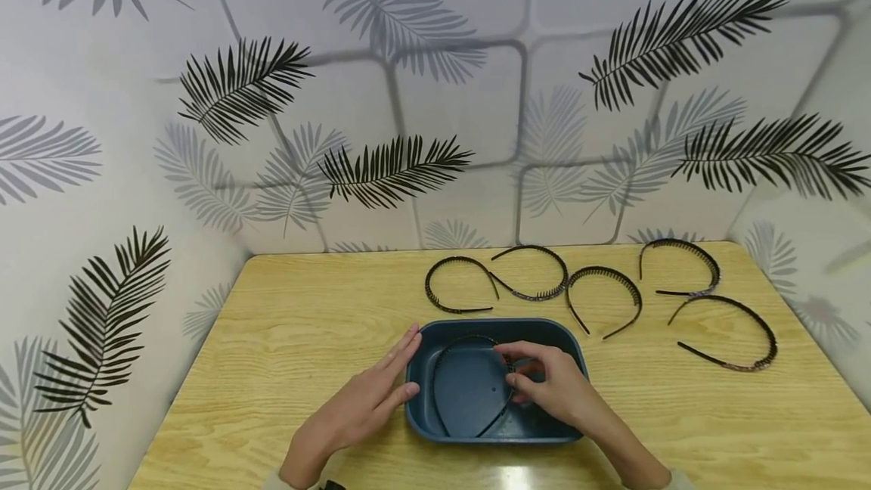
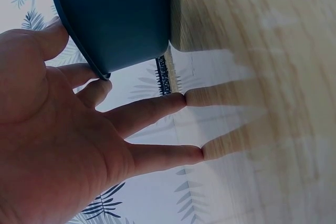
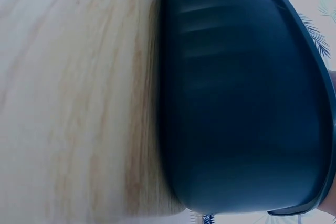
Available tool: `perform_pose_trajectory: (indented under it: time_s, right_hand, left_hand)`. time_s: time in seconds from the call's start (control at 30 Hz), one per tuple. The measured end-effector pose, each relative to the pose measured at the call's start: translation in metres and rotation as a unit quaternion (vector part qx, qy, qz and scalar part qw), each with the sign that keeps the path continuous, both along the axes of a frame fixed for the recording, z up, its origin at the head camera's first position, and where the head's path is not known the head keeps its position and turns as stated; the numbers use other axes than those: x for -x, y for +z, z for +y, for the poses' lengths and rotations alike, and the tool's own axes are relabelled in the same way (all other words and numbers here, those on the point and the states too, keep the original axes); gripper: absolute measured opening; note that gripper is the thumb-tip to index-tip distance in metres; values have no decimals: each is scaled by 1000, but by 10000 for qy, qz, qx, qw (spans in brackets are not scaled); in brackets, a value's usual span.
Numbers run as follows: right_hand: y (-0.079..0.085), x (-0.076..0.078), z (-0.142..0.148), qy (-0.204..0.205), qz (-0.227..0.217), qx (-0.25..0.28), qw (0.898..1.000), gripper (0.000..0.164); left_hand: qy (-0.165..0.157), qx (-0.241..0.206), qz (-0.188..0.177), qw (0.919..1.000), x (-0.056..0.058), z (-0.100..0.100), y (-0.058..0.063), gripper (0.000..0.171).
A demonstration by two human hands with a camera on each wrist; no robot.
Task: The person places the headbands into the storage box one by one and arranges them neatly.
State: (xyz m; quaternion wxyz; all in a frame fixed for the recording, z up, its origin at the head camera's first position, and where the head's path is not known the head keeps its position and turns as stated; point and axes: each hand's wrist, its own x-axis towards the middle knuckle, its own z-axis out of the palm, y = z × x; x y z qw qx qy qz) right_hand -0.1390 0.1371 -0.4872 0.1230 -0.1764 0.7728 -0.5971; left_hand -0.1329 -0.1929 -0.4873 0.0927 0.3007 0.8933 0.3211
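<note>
A slim black headband (image 1: 435,384) lay inside a blue plastic basin (image 1: 493,441), its arch towards the basin's far wall and its 2 free ends towards the near wall. It was a narrow, dark hoop, bowed out at the sides, thin against the blue floor; whether it had comb teeth was too small for me to tell.

The right hand (image 1: 551,384) reached over the basin, thumb and fingertips pinching the headband's right side. The left hand (image 1: 367,403) was spread wide at the basin's left edge, fingers long and thumb apart, touching the rim; in the left wrist view, 2 of its fingertips met the glossy tabletop.

The basin, round-cornered with a thin lip, stood near the front edge of the wood-grain table (image 1: 292,346). Beyond it lay 5 more dark headbands, several with visible comb teeth. A round headband (image 1: 459,258) lay just behind the basin; next to it, towards the rear edge, was a toothed headband (image 1: 537,297), then an arched headband (image 1: 603,271) with its ends towards the front. Nearer the table's rear right corner were an upper headband (image 1: 680,242) and a lower headband (image 1: 773,342).
</note>
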Motion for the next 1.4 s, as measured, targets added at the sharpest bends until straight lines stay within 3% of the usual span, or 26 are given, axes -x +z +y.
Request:
perform_pose_trajectory:
  time_s: [0.8, 0.93, 1.17, 1.4]
  right_hand:
    - [-5, -2, -5, -517, 392, -747, 9951, 38]
    - [-5, -2, -5, -590, 738, -1044, 9900, 37]
    - [-5, -3, -3, -725, 1701, -1645, 9689, 35]
    - [-5, -3, -4, -724, 1378, -1408, 9777, 35]
  left_hand:
    - [-7, 30, -93, 10000, 0, 1, 2, 69]
    - [-17, 7, -116, 9999, 0, 1, 3, 69]
    - [-63, 23, 48, 10000, 0, 1, 3, 68]
    - [-12, 48, 16, 10000, -1, 1, 2, 68]
